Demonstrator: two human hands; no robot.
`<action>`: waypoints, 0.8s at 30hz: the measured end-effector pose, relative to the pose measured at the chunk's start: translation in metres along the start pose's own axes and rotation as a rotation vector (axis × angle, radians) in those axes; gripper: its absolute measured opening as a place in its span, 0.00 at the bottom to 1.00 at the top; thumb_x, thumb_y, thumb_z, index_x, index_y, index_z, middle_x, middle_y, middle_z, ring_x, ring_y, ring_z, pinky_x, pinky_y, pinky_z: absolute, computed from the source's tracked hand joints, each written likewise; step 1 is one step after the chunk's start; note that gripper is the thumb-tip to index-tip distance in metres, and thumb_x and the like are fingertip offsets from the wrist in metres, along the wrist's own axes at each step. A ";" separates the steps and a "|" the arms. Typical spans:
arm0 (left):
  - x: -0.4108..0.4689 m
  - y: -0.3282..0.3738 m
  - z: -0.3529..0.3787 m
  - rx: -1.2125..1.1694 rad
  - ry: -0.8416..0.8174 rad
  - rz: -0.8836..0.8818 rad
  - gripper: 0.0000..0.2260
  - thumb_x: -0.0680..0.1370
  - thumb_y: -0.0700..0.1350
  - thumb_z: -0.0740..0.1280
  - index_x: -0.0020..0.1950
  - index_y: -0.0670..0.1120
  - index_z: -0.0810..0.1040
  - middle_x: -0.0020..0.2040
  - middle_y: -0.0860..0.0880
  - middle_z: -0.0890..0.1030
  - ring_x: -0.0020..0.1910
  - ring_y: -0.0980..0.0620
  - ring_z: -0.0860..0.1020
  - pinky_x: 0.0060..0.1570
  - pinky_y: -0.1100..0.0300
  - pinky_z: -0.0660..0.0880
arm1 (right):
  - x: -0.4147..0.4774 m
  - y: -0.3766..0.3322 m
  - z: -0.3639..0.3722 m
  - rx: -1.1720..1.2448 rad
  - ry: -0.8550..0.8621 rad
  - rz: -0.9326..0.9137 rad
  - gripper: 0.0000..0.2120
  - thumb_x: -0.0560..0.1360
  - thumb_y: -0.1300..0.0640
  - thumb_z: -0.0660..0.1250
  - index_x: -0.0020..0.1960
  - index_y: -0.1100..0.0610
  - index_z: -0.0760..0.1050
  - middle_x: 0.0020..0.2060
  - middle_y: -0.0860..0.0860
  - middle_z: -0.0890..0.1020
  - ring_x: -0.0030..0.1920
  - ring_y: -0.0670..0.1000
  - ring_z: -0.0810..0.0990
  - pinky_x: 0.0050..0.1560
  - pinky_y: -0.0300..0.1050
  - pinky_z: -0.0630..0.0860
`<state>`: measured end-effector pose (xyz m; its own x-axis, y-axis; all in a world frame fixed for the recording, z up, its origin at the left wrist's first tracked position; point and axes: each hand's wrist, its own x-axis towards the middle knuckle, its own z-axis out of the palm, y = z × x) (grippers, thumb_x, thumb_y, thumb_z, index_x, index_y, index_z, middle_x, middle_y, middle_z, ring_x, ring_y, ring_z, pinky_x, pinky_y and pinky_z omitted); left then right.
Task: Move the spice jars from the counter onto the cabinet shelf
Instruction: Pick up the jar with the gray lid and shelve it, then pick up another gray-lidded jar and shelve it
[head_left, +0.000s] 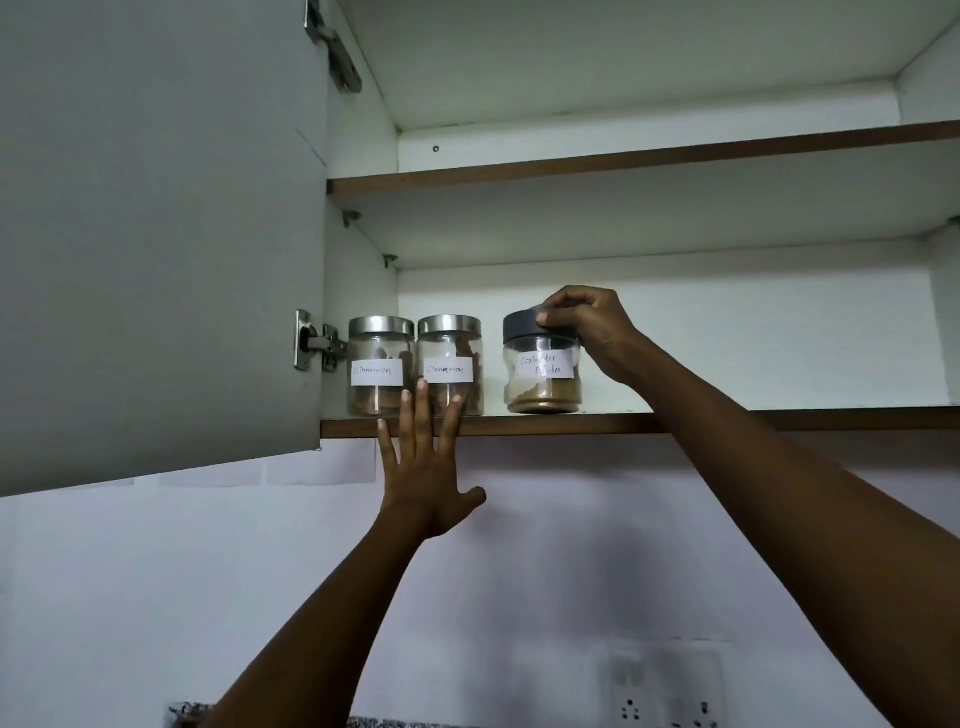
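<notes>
Three spice jars stand on the lower cabinet shelf (613, 423). Two steel-lidded glass jars labelled cinnamon sit side by side at the left end, one (381, 366) by the cabinet wall and the other (451, 358) beside it. A dark-lidded jar labelled coriander powder (540, 366) stands to their right. My right hand (589, 327) grips the coriander jar by its lid from the right. My left hand (423, 462) is raised with straight, spread fingers over the shelf edge, fingertips in front of the two cinnamon jars.
The open cabinet door (156, 234) hangs at the left, its hinge (317, 343) beside the jars. An upper shelf (623, 161) runs above. The lower shelf extends to the right of the coriander jar. A wall socket (665, 691) is below on the wall.
</notes>
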<state>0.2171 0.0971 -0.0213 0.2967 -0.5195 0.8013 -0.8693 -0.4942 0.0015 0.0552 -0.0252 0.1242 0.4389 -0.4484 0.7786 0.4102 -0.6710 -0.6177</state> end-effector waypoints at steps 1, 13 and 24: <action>0.001 -0.001 0.000 0.011 -0.020 -0.006 0.51 0.70 0.64 0.66 0.66 0.57 0.22 0.68 0.47 0.21 0.62 0.50 0.15 0.66 0.45 0.28 | 0.002 0.003 0.004 0.010 0.001 0.000 0.09 0.67 0.71 0.70 0.34 0.59 0.76 0.38 0.56 0.79 0.40 0.51 0.76 0.43 0.42 0.72; -0.002 0.002 -0.005 0.069 -0.050 -0.019 0.49 0.71 0.63 0.65 0.70 0.53 0.26 0.73 0.44 0.26 0.72 0.42 0.28 0.69 0.42 0.31 | 0.004 0.016 0.036 0.135 0.068 -0.010 0.10 0.68 0.73 0.67 0.34 0.59 0.75 0.37 0.53 0.80 0.37 0.48 0.77 0.38 0.33 0.75; -0.002 0.003 -0.011 0.061 -0.067 -0.014 0.49 0.71 0.63 0.66 0.75 0.51 0.31 0.73 0.41 0.28 0.72 0.41 0.29 0.69 0.42 0.33 | -0.034 0.026 0.024 -0.015 0.088 0.145 0.40 0.68 0.68 0.71 0.73 0.51 0.58 0.70 0.54 0.62 0.65 0.53 0.66 0.59 0.43 0.67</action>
<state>0.2093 0.1042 -0.0169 0.3366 -0.5564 0.7597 -0.8399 -0.5422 -0.0250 0.0705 -0.0134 0.0794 0.4210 -0.5905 0.6885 0.3358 -0.6037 -0.7230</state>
